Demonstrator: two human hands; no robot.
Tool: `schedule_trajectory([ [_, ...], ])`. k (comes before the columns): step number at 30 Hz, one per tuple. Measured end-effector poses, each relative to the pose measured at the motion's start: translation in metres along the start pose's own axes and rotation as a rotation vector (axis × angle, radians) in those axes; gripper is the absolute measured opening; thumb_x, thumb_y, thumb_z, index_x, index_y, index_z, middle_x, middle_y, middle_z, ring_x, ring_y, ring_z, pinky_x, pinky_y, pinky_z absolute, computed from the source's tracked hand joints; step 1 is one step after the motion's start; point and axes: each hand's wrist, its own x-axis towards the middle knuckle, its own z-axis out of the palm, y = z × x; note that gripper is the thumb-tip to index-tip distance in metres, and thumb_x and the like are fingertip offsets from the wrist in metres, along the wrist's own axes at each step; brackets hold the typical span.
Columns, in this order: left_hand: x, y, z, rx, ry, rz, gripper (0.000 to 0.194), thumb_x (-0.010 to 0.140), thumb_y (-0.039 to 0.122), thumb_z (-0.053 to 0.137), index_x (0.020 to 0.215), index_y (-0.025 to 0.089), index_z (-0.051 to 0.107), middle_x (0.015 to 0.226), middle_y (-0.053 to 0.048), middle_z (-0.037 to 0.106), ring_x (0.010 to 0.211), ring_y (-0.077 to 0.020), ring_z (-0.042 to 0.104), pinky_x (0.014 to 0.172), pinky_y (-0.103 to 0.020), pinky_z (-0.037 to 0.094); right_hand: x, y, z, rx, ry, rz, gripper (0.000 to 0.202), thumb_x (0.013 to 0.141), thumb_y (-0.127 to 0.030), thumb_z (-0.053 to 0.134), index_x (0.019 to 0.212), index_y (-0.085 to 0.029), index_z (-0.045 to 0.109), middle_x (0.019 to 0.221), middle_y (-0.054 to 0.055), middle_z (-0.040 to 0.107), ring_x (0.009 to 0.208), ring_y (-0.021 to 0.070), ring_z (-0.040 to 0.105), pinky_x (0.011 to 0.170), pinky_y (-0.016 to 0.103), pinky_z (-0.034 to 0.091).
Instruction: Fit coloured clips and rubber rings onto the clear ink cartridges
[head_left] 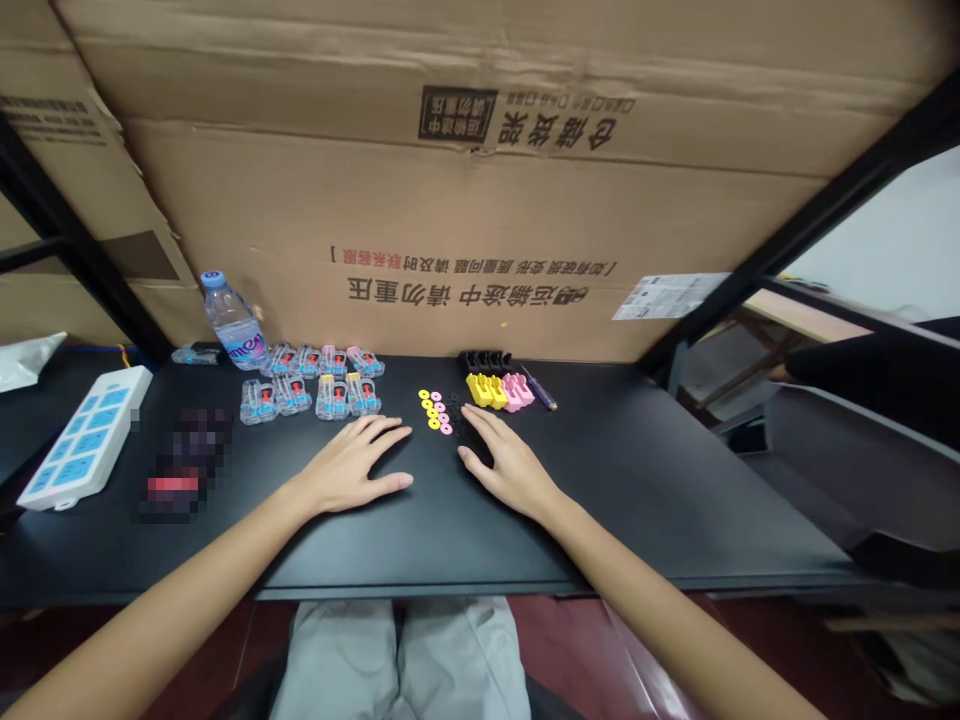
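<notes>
At the back stands a cardboard sheet [465,200], its print upside down, behind the black table [637,480]. A power strip [90,435] lies left of the bottle [235,322]. Right of the bottle and nearer the front edge are the person's left hand [349,465], palm down, fingers wide, and, further right, the right hand [510,465], thumb well parted. Neither seems to grip anything. Clear plastic cases [300,390] sit in two rows just beside the bottle. Far to its right are black blocks [486,361], yellow blocks [487,391], pink blocks [517,392] and a pen-shaped tool [544,391].

Smallest, right of the bottle past the cases, are yellow rings [430,410], pink rings [439,408] and black rings [454,412]. The right fingertips are so near the black ones that I can't tell whether they touch; a careless sweep could scatter them or muddle the colours. A left-hand nudge could knock a case out of line.
</notes>
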Motion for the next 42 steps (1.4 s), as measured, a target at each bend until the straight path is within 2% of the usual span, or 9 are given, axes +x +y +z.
schedule_trajectory([
  [3, -0.001, -0.004, 0.001, -0.009, -0.063, -0.019, 0.096, 0.094, 0.085, 0.055, 0.172, 0.034, 0.035, 0.178, -0.010, 0.035, 0.163, -0.0417, 0.030, 0.131, -0.063, 0.029, -0.009, -0.003, -0.003, 0.008, -0.026, 0.066, 0.063, 0.105, -0.043, 0.056, 0.164, -0.025, 0.047, 0.170, 0.013, 0.047, 0.155, 0.0342, 0.049, 0.126, 0.054, 0.047],
  [7, -0.004, -0.003, 0.004, -0.042, -0.082, -0.026, 0.110, 0.090, 0.093, 0.046, 0.176, 0.029, 0.022, 0.180, -0.012, 0.030, 0.167, -0.0404, 0.025, 0.134, -0.060, 0.024, -0.009, -0.009, -0.005, -0.006, 0.004, 0.053, 0.064, 0.101, -0.041, 0.062, 0.160, -0.022, 0.049, 0.164, 0.017, 0.050, 0.150, 0.0371, 0.053, 0.122, 0.056, 0.050],
  [11, -0.013, 0.007, 0.009, 0.000, 0.000, -0.091, 0.107, 0.094, 0.089, 0.046, 0.177, 0.026, 0.020, 0.180, -0.013, 0.030, 0.167, -0.0387, 0.026, 0.135, -0.057, 0.025, -0.008, -0.011, -0.009, 0.079, 0.094, -0.077, 0.034, 0.104, -0.030, 0.058, 0.136, -0.025, 0.066, 0.129, 0.013, 0.069, 0.122, 0.0306, 0.069, 0.105, 0.049, 0.059],
  [15, -0.018, 0.014, 0.013, 0.053, 0.035, -0.159, 0.091, 0.103, 0.076, 0.049, 0.174, 0.023, 0.030, 0.177, -0.013, 0.037, 0.165, -0.0363, 0.033, 0.134, -0.056, 0.030, -0.007, -0.013, -0.011, 0.051, 0.053, -0.158, 0.015, 0.104, -0.024, 0.057, 0.103, -0.024, 0.072, 0.103, 0.009, 0.074, 0.094, 0.0266, 0.070, 0.088, 0.045, 0.060],
  [22, -0.016, 0.013, 0.011, 0.088, 0.054, -0.143, 0.073, 0.107, 0.065, 0.051, 0.165, 0.022, 0.045, 0.174, -0.011, 0.043, 0.162, -0.0350, 0.038, 0.133, -0.057, 0.034, -0.002, -0.015, -0.007, -0.036, 0.029, -0.145, 0.021, 0.101, -0.021, 0.060, 0.117, -0.024, 0.073, 0.121, 0.011, 0.076, 0.105, 0.0288, 0.071, 0.093, 0.048, 0.057],
  [32, -0.017, 0.012, 0.014, 0.134, 0.087, -0.135, 0.062, 0.107, 0.060, 0.055, 0.159, 0.027, 0.052, 0.170, -0.009, 0.048, 0.157, -0.0347, 0.044, 0.127, -0.057, 0.041, -0.004, -0.011, -0.003, -0.077, 0.105, -0.017, 0.016, 0.099, -0.018, 0.061, 0.108, -0.024, 0.073, 0.112, 0.009, 0.076, 0.100, 0.0282, 0.071, 0.089, 0.046, 0.057],
  [36, -0.017, 0.015, 0.015, 0.159, 0.139, -0.167, 0.056, 0.106, 0.057, 0.057, 0.156, 0.031, 0.056, 0.164, -0.007, 0.055, 0.149, -0.0349, 0.049, 0.123, -0.058, 0.044, -0.010, -0.021, -0.005, -0.047, 0.063, -0.062, 0.023, 0.096, -0.022, 0.067, 0.119, -0.023, 0.074, 0.126, 0.012, 0.075, 0.113, 0.0316, 0.071, 0.097, 0.050, 0.057],
  [39, -0.019, 0.014, 0.016, 0.163, 0.129, -0.165, 0.068, 0.102, 0.067, 0.060, 0.159, 0.030, 0.054, 0.165, -0.009, 0.052, 0.150, -0.0373, 0.046, 0.124, -0.061, 0.041, -0.012, -0.029, -0.009, 0.038, -0.071, -0.242, 0.038, 0.095, -0.028, 0.071, 0.133, -0.023, 0.072, 0.143, 0.015, 0.069, 0.131, 0.0328, 0.065, 0.111, 0.053, 0.053],
  [42, -0.020, 0.012, 0.017, 0.147, 0.098, -0.156, 0.090, 0.091, 0.083, 0.063, 0.163, 0.029, 0.050, 0.168, -0.012, 0.049, 0.153, -0.0410, 0.042, 0.126, -0.063, 0.036, -0.011, -0.036, -0.011, 0.095, -0.146, -0.310, 0.044, 0.094, -0.029, 0.072, 0.138, -0.023, 0.071, 0.146, 0.015, 0.069, 0.134, 0.0325, 0.064, 0.115, 0.054, 0.051],
])
